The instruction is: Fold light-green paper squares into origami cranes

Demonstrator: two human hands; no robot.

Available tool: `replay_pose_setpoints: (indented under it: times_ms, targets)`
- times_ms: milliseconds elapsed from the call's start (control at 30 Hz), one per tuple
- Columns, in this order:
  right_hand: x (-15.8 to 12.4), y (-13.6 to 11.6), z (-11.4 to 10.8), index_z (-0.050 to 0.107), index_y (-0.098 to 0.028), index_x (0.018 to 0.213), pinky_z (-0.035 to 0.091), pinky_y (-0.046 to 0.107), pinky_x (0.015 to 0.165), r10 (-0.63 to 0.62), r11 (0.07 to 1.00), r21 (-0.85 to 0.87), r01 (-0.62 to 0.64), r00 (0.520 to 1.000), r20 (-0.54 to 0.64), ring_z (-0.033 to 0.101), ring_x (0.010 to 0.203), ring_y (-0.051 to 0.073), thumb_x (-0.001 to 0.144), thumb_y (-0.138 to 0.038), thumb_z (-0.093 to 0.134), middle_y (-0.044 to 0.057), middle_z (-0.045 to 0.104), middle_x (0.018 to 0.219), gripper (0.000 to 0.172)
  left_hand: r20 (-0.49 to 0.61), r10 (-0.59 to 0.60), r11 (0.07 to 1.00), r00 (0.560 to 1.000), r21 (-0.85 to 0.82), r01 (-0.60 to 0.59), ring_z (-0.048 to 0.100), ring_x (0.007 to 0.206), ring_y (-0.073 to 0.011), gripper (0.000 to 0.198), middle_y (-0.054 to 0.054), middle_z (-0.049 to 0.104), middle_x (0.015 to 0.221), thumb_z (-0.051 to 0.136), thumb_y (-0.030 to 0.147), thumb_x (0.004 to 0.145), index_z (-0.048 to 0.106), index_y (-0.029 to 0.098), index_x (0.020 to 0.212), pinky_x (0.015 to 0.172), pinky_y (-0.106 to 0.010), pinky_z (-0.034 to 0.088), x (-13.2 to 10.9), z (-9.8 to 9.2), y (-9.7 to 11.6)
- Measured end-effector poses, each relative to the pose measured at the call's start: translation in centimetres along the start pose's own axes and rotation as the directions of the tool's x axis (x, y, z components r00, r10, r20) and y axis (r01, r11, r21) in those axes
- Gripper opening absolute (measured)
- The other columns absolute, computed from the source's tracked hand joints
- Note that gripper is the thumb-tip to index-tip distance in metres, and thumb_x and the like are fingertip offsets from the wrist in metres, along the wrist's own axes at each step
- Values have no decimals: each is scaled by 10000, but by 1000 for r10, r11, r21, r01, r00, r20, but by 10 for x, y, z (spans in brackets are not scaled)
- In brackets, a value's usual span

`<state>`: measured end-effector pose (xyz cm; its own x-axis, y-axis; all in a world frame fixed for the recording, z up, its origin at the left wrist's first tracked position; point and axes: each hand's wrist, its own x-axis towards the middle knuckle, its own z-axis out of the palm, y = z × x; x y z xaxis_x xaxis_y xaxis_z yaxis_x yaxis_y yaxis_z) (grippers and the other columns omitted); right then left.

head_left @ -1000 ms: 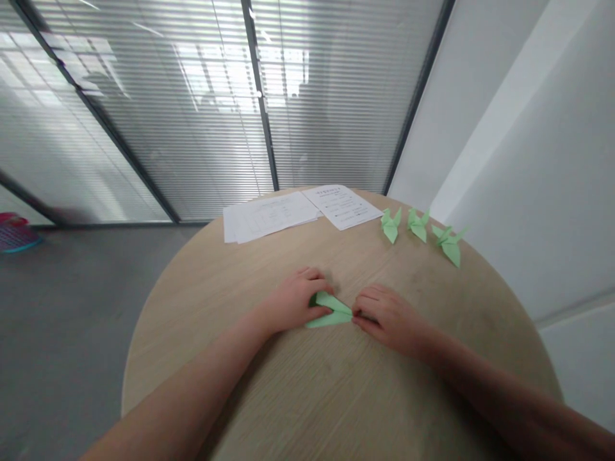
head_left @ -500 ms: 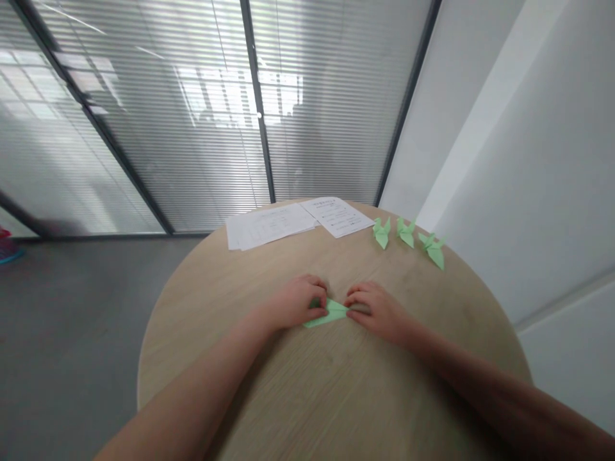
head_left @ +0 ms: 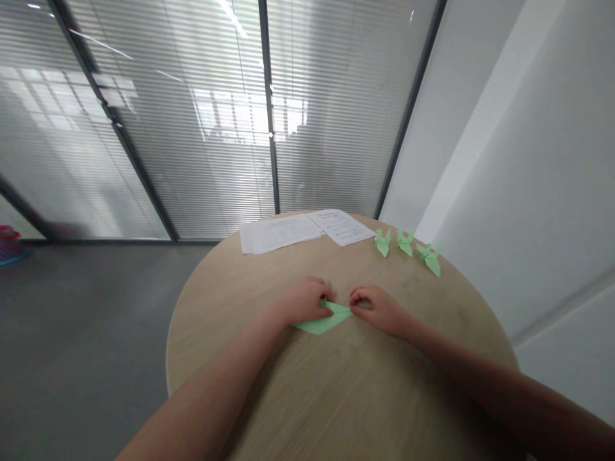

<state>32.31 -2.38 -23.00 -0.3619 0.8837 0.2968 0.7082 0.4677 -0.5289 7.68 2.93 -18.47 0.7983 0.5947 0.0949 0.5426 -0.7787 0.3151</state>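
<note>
A folded green paper lies flat on the round wooden table between my hands. My left hand rests on its left part with curled fingers pressing it down. My right hand pinches the paper's right tip with closed fingers. Three finished green paper cranes stand in a row at the table's far right.
White printed sheets lie at the far edge of the table. Glass walls with blinds stand behind it, and a white wall runs along the right. Grey floor lies to the left, with a pink and blue object at the far left edge.
The view has tilted up and shifted, so the table appears lower and farther right. My hands stay on the green paper, which now shows a longer point toward the lower left.
</note>
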Motion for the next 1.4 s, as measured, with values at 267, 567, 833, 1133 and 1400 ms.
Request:
replay_pose_setpoints:
  times_ms: [267,567,833,1133,1400]
  targets:
    - [19,4,-18,747,-170,1129,537,406,872,127,990,41,-135,978,168,691,937,243,886,-359,674,107,759,1049,316,-8,-80,984,997,-162,78,609,739,-179,75,15,652,757,664,134,752,689,193,792,656,-278,425,-5,1,6]
    - [17,-9,1,564,-187,1323,550,294,679,372,572,755,-320,922,108,700,960,222,932,-587,565,155,690,1185,560,-122,-350,766,929,-608,210,471,625,-133,200,47,508,679,658,349,794,518,212,752,556,-250,361,5,-6,2]
    - [4,-42,5,673,-168,865,508,277,644,322,479,821,-311,932,166,596,661,147,810,-660,724,16,642,740,498,-98,-399,577,912,-799,166,419,591,-114,349,52,459,633,665,488,823,507,194,718,524,-232,314,7,8,34]
    - [-4,-44,-3,698,-150,986,462,271,693,192,475,815,-331,943,271,566,750,154,873,-637,682,37,652,851,500,43,-393,412,918,-885,218,596,654,-132,335,-38,696,817,696,436,828,711,137,977,598,-251,472,6,-4,41]
    - [-6,-45,6,702,-160,974,443,281,723,273,506,806,-307,943,188,523,771,160,935,-666,580,27,611,832,522,37,-411,376,911,-903,207,578,572,-98,308,-13,663,732,754,403,815,708,125,940,517,-206,463,5,2,40]
